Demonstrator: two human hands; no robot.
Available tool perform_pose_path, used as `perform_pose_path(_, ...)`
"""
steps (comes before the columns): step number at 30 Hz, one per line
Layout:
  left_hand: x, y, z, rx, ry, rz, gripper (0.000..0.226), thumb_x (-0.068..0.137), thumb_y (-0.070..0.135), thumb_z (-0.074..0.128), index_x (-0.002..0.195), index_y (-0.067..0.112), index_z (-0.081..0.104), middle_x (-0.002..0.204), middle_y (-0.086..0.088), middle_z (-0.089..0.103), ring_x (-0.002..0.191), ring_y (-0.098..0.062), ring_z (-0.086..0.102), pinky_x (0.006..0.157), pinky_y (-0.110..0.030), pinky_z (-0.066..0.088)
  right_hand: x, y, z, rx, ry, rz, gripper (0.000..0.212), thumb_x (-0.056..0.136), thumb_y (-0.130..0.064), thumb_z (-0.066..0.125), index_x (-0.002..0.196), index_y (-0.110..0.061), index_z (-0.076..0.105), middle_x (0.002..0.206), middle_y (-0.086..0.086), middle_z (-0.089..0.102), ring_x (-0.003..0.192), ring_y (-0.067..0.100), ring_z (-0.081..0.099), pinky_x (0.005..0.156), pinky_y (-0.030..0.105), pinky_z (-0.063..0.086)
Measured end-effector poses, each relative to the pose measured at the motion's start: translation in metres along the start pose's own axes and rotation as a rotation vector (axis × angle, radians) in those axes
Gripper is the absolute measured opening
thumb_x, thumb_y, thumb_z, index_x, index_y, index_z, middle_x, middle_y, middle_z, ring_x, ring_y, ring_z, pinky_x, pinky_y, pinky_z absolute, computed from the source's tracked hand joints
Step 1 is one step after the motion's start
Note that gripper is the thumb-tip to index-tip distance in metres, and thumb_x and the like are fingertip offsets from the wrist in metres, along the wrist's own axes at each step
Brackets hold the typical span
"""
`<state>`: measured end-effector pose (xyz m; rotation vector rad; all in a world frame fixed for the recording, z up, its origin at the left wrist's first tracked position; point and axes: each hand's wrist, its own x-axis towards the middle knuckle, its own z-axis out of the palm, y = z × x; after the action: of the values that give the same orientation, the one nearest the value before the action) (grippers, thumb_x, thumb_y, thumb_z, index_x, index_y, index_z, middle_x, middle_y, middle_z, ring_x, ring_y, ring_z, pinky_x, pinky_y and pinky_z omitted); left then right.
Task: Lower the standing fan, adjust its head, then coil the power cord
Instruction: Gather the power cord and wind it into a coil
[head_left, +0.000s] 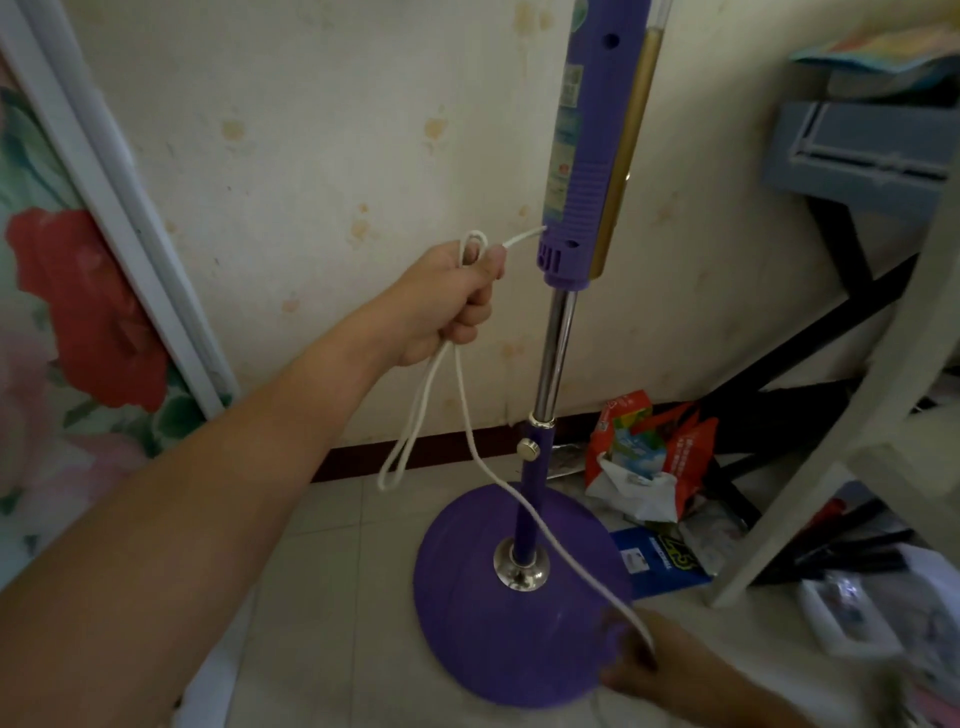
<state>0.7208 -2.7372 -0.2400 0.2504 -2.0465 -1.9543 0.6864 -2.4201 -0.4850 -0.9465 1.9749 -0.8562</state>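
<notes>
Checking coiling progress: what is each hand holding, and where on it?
Left hand grips gathered loops of the white power cord near its fan end; right hand holds the cord farther along.

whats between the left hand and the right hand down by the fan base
In the head view, the white power cord runs from the left hand down across the fan pole and purple base to the right hand.

Shiny metal pole (557, 353), matt plastic base (467, 623)
</notes>
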Motion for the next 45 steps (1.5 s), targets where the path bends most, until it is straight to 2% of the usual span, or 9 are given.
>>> perform_pose_path(7, 0.005, -0.006, -0.004, 0.146, -0.118, -0.081, 0.028, 0.105, 0.026, 0.046, 0.078, 0.020, 0.041, 0.057, 0.006, 0.033, 0.042, -0.005, 0.025, 0.033, -0.015, 0.020, -0.028, -0.090, -0.137, 0.177, 0.486, -0.258, 0.020, 0.089, -0.032, 0.059, 0.092, -0.026, 0.079, 0.072, 0.000, 0.070, 0.060, 0.001, 0.064, 0.055, 0.013, 0.050)
perform_pose_path(12, 0.007, -0.015, 0.006, 0.142, -0.150, -0.108, 0.020, 0.101, 0.029, 0.053, 0.085, 0.016, 0.052, 0.058, 0.006, 0.039, 0.042, -0.005, 0.029, 0.033, -0.016, 0.022, 0.004, -0.164, -0.152, 0.124, 0.501, -0.454, 0.022, 0.094, -0.042, 0.057, 0.092, -0.031, 0.076, 0.059, -0.002, 0.055, 0.054, 0.010, 0.049, 0.051, 0.017, 0.044)
perform_pose_path(17, 0.000, -0.006, 0.008, 0.166, -0.210, -0.107, 0.041, 0.078, 0.053, 0.073, 0.080, 0.018, 0.053, 0.056, 0.009, 0.039, 0.044, -0.005, 0.028, 0.035, -0.017, 0.023, 0.040, -0.198, -0.141, 0.182, 0.558, -0.545, 0.020, 0.101, -0.025, 0.059, 0.091, -0.027, 0.075, 0.054, -0.013, 0.054, 0.047, 0.005, 0.046, 0.044, 0.018, 0.038)
perform_pose_path(22, -0.002, -0.001, 0.003, 0.282, -0.225, -0.070, 0.013, 0.087, 0.012, 0.071, 0.089, 0.009, 0.058, 0.052, 0.004, 0.043, 0.040, -0.006, 0.032, 0.036, -0.018, 0.024, 0.065, -0.223, -0.125, 0.134, 0.709, -0.588, 0.014, 0.098, -0.030, 0.064, 0.089, -0.025, 0.073, 0.059, -0.016, 0.060, 0.044, 0.007, 0.052, 0.044, 0.016, 0.040)
perform_pose_path(26, -0.002, -0.009, 0.001, 0.235, -0.181, -0.013, 0.008, 0.097, 0.009, 0.056, 0.094, 0.007, 0.063, 0.054, 0.004, 0.051, 0.042, -0.006, 0.034, 0.035, -0.017, 0.026, 0.078, -0.227, -0.123, 0.096, 0.839, -0.576, 0.021, 0.094, -0.041, 0.066, 0.074, -0.035, 0.068, 0.059, -0.014, 0.059, 0.050, 0.005, 0.054, 0.051, 0.027, 0.045)
perform_pose_path(33, 0.004, -0.023, -0.001, 0.050, -0.012, 0.130, 0.025, 0.103, 0.019, 0.049, 0.082, 0.010, 0.060, 0.057, 0.005, 0.052, 0.052, -0.007, 0.049, 0.048, -0.019, 0.042, 0.077, -0.137, -0.103, 0.102, 0.497, -0.373, 0.027, 0.101, -0.031, 0.059, 0.082, -0.016, 0.069, 0.063, -0.013, 0.062, 0.060, 0.001, 0.057, 0.065, 0.025, 0.048)
perform_pose_path(36, 0.002, -0.033, 0.011, -0.163, -0.117, 0.070, 0.028, 0.102, 0.019, 0.047, 0.077, 0.010, 0.057, 0.093, -0.005, 0.070, 0.098, -0.019, 0.070, 0.088, -0.037, 0.056, 0.066, -0.093, -0.082, 0.076, 0.332, -0.281, 0.023, 0.098, -0.025, 0.065, 0.076, -0.022, 0.071, 0.066, -0.008, 0.070, 0.064, 0.003, 0.066, 0.065, 0.023, 0.054)
perform_pose_path(39, -0.002, -0.038, 0.030, -0.459, -0.295, 0.000, 0.035, 0.098, 0.025, 0.044, 0.066, 0.014, 0.053, 0.109, -0.012, 0.074, 0.126, -0.035, 0.059, 0.104, -0.050, 0.047, 0.064, -0.071, -0.064, 0.130, 0.245, -0.283, 0.016, 0.098, -0.014, 0.063, 0.090, -0.005, 0.074, 0.079, -0.007, 0.073, 0.078, 0.004, 0.069, 0.076, 0.020, 0.056)
perform_pose_path(45, -0.006, -0.032, 0.026, -0.493, -0.237, -0.012, 0.053, 0.106, 0.029, 0.037, 0.060, 0.014, 0.060, 0.079, -0.012, 0.072, 0.081, -0.029, 0.074, 0.081, -0.051, 0.059, 0.052, -0.040, -0.048, 0.391, 0.114, -0.172, 0.028, 0.102, -0.016, 0.057, 0.080, -0.022, 0.073, 0.071, -0.004, 0.070, 0.073, 0.007, 0.070, 0.070, 0.018, 0.055)
